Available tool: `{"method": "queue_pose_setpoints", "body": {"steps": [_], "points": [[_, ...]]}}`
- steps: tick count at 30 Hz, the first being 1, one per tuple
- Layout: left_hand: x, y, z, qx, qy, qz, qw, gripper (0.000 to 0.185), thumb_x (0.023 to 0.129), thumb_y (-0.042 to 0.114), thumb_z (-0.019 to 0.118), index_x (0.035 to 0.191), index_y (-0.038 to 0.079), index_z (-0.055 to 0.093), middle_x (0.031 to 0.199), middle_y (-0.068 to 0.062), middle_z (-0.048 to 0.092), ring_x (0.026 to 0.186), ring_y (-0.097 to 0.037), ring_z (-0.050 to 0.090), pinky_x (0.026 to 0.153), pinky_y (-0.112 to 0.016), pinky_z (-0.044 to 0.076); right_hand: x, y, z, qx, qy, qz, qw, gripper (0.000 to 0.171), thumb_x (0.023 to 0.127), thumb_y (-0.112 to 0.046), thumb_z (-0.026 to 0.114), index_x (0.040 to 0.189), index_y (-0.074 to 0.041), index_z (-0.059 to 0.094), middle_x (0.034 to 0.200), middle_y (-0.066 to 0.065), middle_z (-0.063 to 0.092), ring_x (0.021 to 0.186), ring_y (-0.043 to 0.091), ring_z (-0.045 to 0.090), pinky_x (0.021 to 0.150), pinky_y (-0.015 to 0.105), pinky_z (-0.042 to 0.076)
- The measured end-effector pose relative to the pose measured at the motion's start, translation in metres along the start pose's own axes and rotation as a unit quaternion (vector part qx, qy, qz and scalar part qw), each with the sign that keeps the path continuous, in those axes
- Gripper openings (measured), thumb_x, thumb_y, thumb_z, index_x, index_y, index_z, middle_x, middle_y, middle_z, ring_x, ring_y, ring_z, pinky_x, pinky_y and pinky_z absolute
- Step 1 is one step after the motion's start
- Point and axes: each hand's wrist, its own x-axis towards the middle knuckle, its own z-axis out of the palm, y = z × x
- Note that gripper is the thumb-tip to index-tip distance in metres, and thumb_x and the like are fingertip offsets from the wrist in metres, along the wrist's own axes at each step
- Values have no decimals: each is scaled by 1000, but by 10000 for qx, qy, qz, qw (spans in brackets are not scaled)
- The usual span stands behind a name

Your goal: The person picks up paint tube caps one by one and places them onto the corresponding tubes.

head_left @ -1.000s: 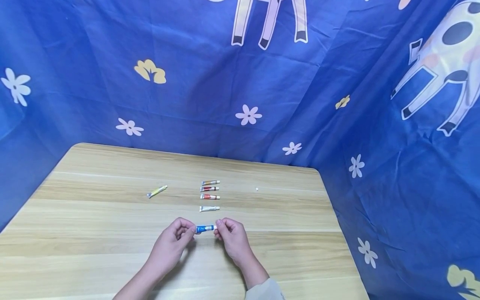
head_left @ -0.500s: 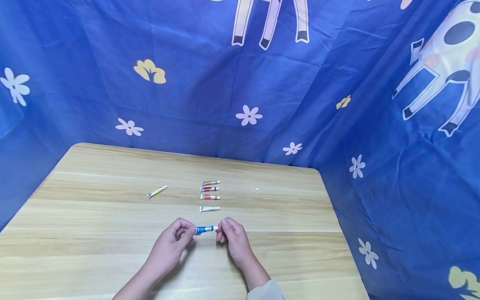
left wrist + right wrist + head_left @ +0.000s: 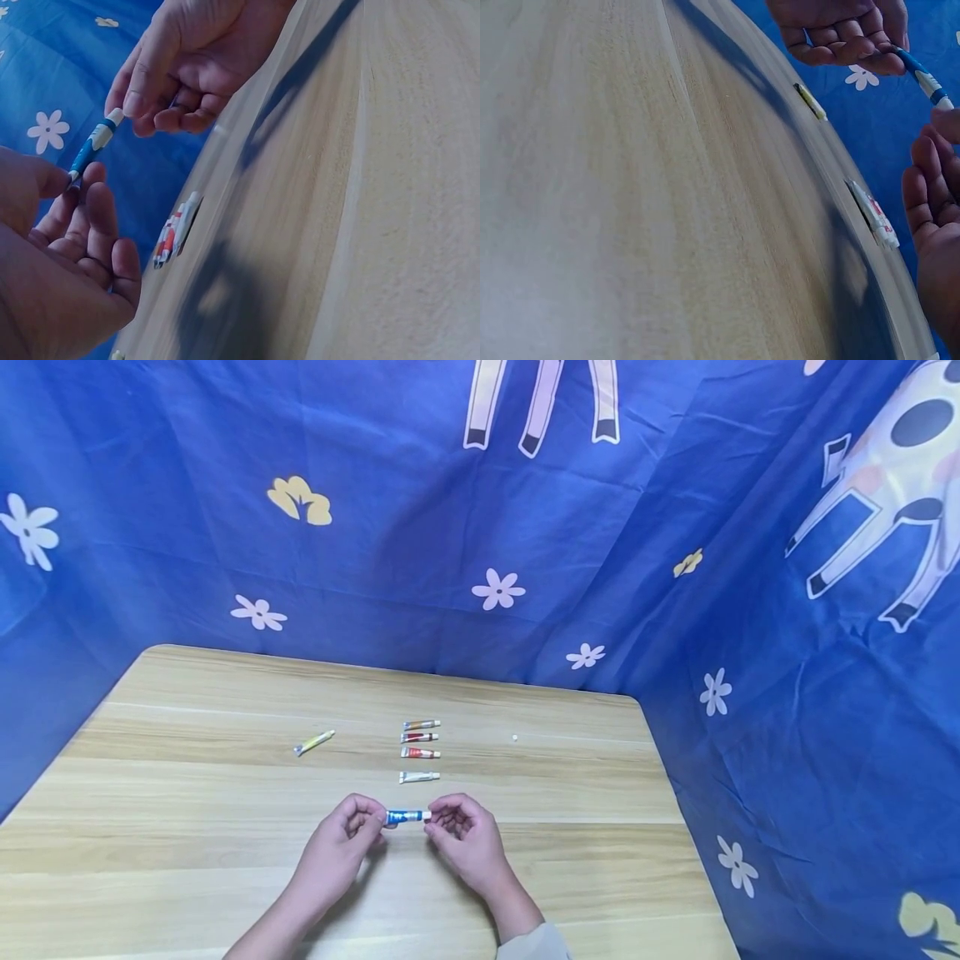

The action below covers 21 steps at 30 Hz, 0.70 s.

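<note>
A small blue paint tube (image 3: 405, 816) with a white cap (image 3: 114, 116) is held level above the table, cap to the right. My left hand (image 3: 333, 847) pinches its flat tail end between thumb and fingers. Curled fingers of my right hand (image 3: 472, 843) surround the cap, with the thumb (image 3: 133, 103) right at it in the left wrist view. Beyond the hands, several tubes lie in a column: white (image 3: 419, 777), orange-red (image 3: 420, 752), dark red (image 3: 419, 738) and ochre (image 3: 422, 725), caps all to the right.
A yellow tube (image 3: 314, 742) lies slanted at the left of the wooden table (image 3: 187, 827). One tiny white piece (image 3: 514, 738) sits to the right of the column. Blue printed cloth (image 3: 390, 527) hangs behind and along the sides.
My right thumb has dropped below the cap and the fingers have spread around it, after pinching it from above. The blue tube and left hand have shifted slightly left.
</note>
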Motion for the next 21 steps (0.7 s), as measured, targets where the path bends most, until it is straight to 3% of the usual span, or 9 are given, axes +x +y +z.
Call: {"method": "queue_pose_setpoints", "body": {"steps": [5,11,15,19,21], "points": [[1,-2,1,25,0,-56,10000,18,109,19,64,121,5,65,103,-6,79,90,-15,70,82,-25,56,-1,0,0,-253,141,62,9996,17,92,3,78,108,5,73,107,31,73,89,1,67,86,18,60],[0,0,1,-10,13,-132,9999,17,109,18,64,120,5,65,103,-7,80,89,-15,70,80,-26,55,-3,0,-1,-238,76,-196,9995,24,90,6,78,113,5,73,108,32,72,92,1,67,89,20,61],[0,1,0,28,21,-142,9999,17,109,18,64,120,5,65,102,-6,79,89,-15,69,79,-25,54,-3,-2,-1,-483,156,-469,9976,17,91,7,78,107,1,76,101,18,76,90,-1,67,86,22,62],[0,1,0,50,7,-160,9999,17,109,18,64,120,5,65,101,-7,79,87,-15,69,76,-25,53,-2,-3,-2,-772,235,-314,9962,10,93,2,80,100,-5,78,97,12,76,88,-1,66,84,21,60],[0,2,0,44,-7,-168,9998,17,109,17,64,119,5,65,101,-7,79,87,-16,69,76,-25,53,-1,-3,-2,-747,218,-134,9969,9,94,-1,80,102,-4,78,100,17,76,88,0,66,84,19,59]]}}
